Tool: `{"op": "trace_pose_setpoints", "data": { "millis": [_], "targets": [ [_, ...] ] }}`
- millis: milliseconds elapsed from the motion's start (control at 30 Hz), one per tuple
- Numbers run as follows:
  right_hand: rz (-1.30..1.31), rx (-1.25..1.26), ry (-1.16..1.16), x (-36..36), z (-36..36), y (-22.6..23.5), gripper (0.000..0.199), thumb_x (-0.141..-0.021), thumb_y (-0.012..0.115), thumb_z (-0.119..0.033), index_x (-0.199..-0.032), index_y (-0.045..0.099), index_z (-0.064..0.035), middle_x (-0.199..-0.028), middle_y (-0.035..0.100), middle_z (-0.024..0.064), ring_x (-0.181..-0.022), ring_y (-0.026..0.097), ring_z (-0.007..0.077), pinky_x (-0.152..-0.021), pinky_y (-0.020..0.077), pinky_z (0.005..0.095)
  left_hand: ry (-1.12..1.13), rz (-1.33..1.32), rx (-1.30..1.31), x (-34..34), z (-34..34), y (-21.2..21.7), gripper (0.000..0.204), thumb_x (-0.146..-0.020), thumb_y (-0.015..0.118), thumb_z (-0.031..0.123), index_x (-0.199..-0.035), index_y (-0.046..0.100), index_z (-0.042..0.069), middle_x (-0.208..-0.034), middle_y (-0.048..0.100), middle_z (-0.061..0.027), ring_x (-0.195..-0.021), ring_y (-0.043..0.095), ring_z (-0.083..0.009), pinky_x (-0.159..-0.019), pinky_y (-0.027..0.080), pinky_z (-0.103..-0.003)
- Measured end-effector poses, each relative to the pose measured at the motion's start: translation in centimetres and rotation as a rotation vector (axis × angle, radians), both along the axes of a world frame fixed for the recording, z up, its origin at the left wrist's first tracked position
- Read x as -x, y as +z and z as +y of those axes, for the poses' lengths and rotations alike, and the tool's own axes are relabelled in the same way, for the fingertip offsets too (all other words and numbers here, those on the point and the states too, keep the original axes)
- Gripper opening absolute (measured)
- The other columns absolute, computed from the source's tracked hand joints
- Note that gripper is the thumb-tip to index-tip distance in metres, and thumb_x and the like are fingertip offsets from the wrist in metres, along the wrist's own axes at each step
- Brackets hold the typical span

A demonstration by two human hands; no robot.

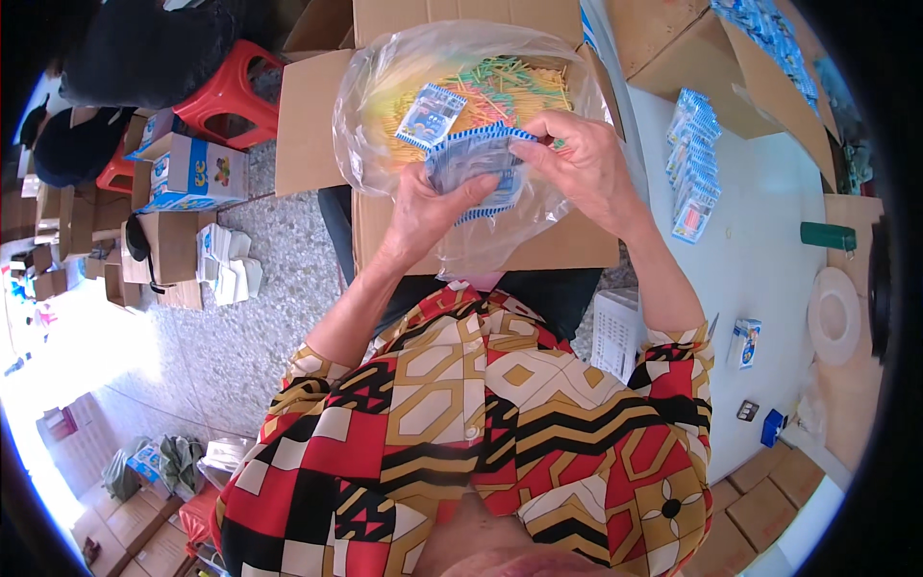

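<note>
My left hand is closed on the near left side of a blue-and-white plastic packet, its thumb lying across the front. The fingers of my right hand pinch the same packet at its upper right corner. A small green spot shows on one right finger. Below both hands stands a cardboard box lined with a clear plastic bag. Thin coloured sticks, yellow, pink and green, fill the bag. Another blue-and-white packet lies on the sticks, just beyond my left hand.
On the white table at the right lies a row of overlapping packets, with a single packet nearer. An open carton of packets is at the far right. Red stools and boxes stand at the left.
</note>
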State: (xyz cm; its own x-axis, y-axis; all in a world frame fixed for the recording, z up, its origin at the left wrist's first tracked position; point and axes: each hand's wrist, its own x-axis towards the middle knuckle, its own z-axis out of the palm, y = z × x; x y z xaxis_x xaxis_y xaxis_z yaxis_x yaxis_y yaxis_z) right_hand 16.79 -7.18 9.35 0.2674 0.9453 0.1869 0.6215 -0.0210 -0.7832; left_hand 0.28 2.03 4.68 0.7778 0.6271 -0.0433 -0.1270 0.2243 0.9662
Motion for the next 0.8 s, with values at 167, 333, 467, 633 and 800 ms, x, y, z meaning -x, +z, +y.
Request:
{"op": "trace_pose_setpoints", "data": {
  "millis": [167, 333, 467, 633, 800],
  "targets": [
    [-0.083, -0.073, 0.063, 0.3, 0.0, -0.1, 0.012, -0.079, 0.062, -0.004, -0.089, 0.06, 0.0016, -0.078, 0.061, 0.0068, -0.066, 0.054, 0.0116, -0.063, 0.0447, 0.0246, -0.018, 0.027, -0.005, 0.1, 0.2, -0.5, 0.024, -0.079, 0.067, 0.008, -0.101, 0.063, 0.0, -0.09, 0.065, -0.0019, -0.079, 0.058, -0.0065, -0.072, 0.049, -0.023],
    [0.043, -0.172, 0.009, 0.8, -0.2, 0.3, 0.025, -0.073, 0.067, -0.002, -0.098, 0.06, -0.0019, -0.083, 0.06, 0.0054, -0.068, 0.054, 0.0118, -0.066, 0.0466, 0.0246, 0.043, 0.008, -0.02, 0.1, 0.5, -0.8, 0.033, -0.071, 0.072, 0.003, -0.102, 0.061, 0.002, -0.091, 0.064, -0.0037, -0.08, 0.06, -0.01, -0.074, 0.05, -0.026],
    [-0.045, -0.206, -0.003, 0.9, -0.8, 1.6, 0.035, -0.068, 0.07, -0.002, -0.102, 0.06, -0.0058, -0.096, 0.057, 0.0042, -0.072, 0.055, 0.0121, -0.067, 0.048, 0.0247, 0.11, 0.011, -0.044, 0.0, 0.1, -0.5, 0.023, -0.073, 0.07, 0.002, -0.095, 0.064, 0.001, -0.084, 0.065, -0.0014, -0.073, 0.058, -0.0057, -0.067, 0.049, -0.022],
    [-0.229, -0.269, 0.013, 1.2, -1.2, 1.0, 0.034, -0.067, 0.071, -0.002, -0.098, 0.061, -0.0065, -0.101, 0.055, 0.0046, -0.074, 0.055, 0.0135, -0.068, 0.0483, 0.0264, 0.099, 0.019, -0.108, -0.2, -0.3, -0.2, 0.022, -0.072, 0.071, 0.001, -0.093, 0.065, 0.001, -0.082, 0.065, -0.0004, -0.071, 0.057, -0.005, -0.065, 0.048, -0.02],
    [-0.304, -0.268, 0.095, 0.3, -1.4, 0.7, 0.025, -0.069, 0.07, -0.002, -0.092, 0.061, -0.0057, -0.098, 0.054, 0.0053, -0.075, 0.055, 0.0147, -0.066, 0.0465, 0.0254, 0.099, 0.052, -0.134, -0.2, -0.1, -0.5, 0.022, -0.07, 0.072, 0.001, -0.092, 0.065, 0.001, -0.081, 0.064, 0.0, -0.071, 0.056, -0.0048, -0.065, 0.048, -0.02]
  ]
}}
